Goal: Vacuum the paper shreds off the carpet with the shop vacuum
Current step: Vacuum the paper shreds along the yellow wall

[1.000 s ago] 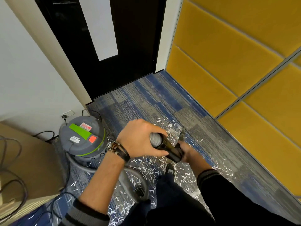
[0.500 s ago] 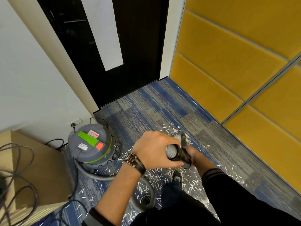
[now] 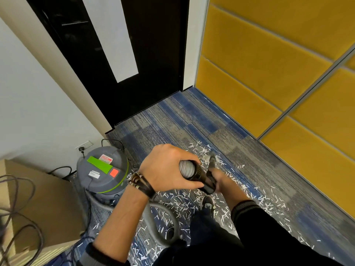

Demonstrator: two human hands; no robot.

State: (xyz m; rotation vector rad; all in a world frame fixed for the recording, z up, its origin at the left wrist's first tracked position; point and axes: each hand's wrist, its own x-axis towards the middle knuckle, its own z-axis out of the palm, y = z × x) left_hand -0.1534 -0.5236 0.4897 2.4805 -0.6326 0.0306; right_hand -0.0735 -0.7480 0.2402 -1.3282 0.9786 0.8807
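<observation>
While paper shreds [image 3: 178, 204] litter the carpet [image 3: 172, 121], shop vacuum [image 3: 101, 169] sits lidded
Left grip [image 3: 165, 167] curls round the hose wand [image 3: 199, 175]; right grip [image 3: 221, 178] half hidden, can't tell

A black knit left sleeve [image 3: 92, 254] with a grey-striped ribbed cuff covers that arm only from about the elbow (the forearm beyond it is bare). Just behind the left hand [image 3: 167, 167] sits a stack of dark leather and beaded bracelets [image 3: 142, 182]. The black knit right sleeve [image 3: 269, 223] ends in a matching striped cuff [image 3: 244, 206] short of the right hand [image 3: 221, 176]. Black trousers [image 3: 203, 239] and a dark lace-up shoe [image 3: 208, 203] show below.
</observation>
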